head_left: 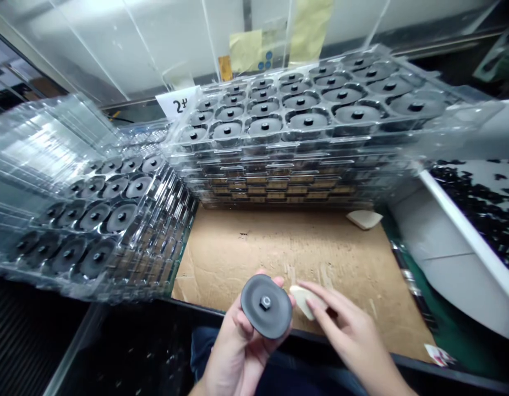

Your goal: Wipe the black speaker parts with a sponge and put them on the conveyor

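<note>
My left hand (pixel 237 346) grips a round black rubber disc (pixel 266 305) with a small metal nut at its centre, held face up near the front edge of the bench. My right hand (pixel 345 324) pinches a small cream-coloured pad (pixel 302 298) and holds it against the disc's right rim. Both hands hover over a brown cardboard sheet (pixel 279 247).
A tall stack of clear plastic trays (pixel 304 159) filled with black discs stands behind the cardboard, another stack (pixel 93 220) on the left. A second cream pad (pixel 364 219) lies at the back right. A white bin (pixel 464 231) of small black parts sits right.
</note>
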Demonstrator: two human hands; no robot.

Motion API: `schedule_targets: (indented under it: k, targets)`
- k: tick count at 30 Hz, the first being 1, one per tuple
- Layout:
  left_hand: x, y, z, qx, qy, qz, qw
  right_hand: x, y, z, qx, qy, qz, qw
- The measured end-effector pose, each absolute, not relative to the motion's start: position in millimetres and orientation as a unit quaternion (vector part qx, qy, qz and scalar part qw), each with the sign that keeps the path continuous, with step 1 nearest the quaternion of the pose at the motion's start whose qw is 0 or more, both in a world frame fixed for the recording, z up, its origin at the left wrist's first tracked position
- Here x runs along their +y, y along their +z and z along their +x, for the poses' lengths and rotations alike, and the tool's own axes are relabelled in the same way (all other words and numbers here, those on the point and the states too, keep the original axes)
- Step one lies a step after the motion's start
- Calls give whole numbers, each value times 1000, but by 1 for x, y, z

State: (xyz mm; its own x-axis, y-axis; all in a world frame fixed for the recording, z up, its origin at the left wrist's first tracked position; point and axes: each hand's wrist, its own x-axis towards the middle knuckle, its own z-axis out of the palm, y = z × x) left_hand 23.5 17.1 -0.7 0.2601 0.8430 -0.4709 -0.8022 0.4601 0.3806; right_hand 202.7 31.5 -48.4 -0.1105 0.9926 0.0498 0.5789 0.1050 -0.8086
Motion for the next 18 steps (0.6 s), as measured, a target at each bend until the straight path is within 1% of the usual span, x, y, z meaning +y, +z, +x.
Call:
schedule_targets:
  k: [3, 6, 8, 10, 11, 12, 15, 16, 18]
  targets:
    - [13, -1, 27, 361, 518, 57, 773, 40, -6, 187, -656, 305, -568, 392]
    - [9, -1, 26, 380, 502, 68, 773, 40, 26, 165, -741, 251, -443, 437]
    - [8, -2, 23, 389, 493, 60, 776, 39, 36, 156, -794, 257, -370, 408]
    - [7, -2, 21, 398, 500, 56, 767, 40, 40, 152, -815, 298, -359, 344]
    - [7, -2, 21, 404, 501, 58, 763, 41, 40, 151, -814, 303, -373, 327]
    - [7, -1, 22, 409, 495, 61, 764, 43, 40, 151, -808, 283, -393, 336]
    - [9, 5, 25, 417, 462, 57, 781, 43, 36, 152, -791, 197, -401, 417]
    - [11, 7, 25, 412, 456, 50, 788, 41, 35, 155, -796, 199, -384, 423]
    - [15, 10, 23, 370, 449, 41, 812, 36, 33, 165, -822, 239, -343, 387]
